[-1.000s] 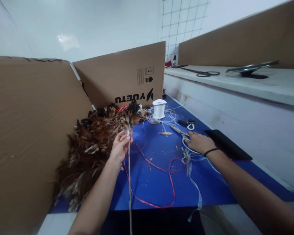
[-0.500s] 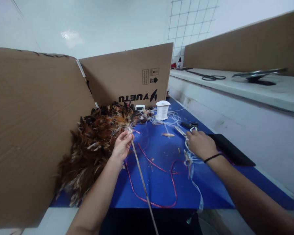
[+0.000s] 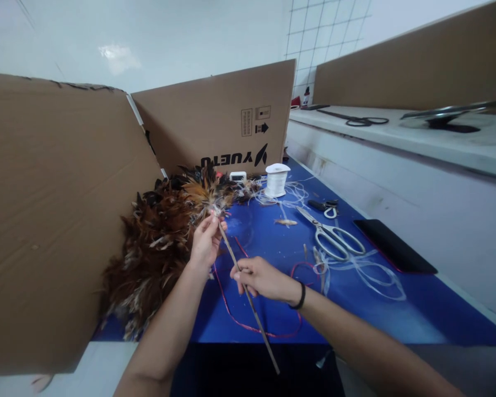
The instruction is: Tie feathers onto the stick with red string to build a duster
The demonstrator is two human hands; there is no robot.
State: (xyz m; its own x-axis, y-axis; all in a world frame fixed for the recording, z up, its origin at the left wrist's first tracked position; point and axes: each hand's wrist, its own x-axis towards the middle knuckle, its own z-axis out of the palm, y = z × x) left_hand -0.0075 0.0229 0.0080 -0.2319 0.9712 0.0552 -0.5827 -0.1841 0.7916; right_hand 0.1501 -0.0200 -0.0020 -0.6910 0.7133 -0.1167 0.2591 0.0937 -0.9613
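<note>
My left hand (image 3: 205, 242) pinches the upper end of a thin wooden stick (image 3: 264, 337), right where a tuft of brown feathers (image 3: 204, 193) sits on it. Lower down, my right hand (image 3: 259, 278) closes its fingers around the same stick, which slants down toward the table's near edge. Behind my left hand lies a big pile of brown and black feathers (image 3: 152, 248). Silver scissors (image 3: 333, 236) rest on the blue table (image 3: 355, 309), apart from both hands.
Cardboard panels (image 3: 58, 209) wall the left and back. A white thread spool (image 3: 276, 179), loose clear line (image 3: 367, 267), red cord (image 3: 231, 314), a small clipper (image 3: 325, 207) and a black phone (image 3: 392, 251) lie on the table. A white ledge (image 3: 417, 138) carries black scissors.
My right hand left the scissors and came left to take hold of the stick. The stick's lower end swung to the right. The left hand kept its hold.
</note>
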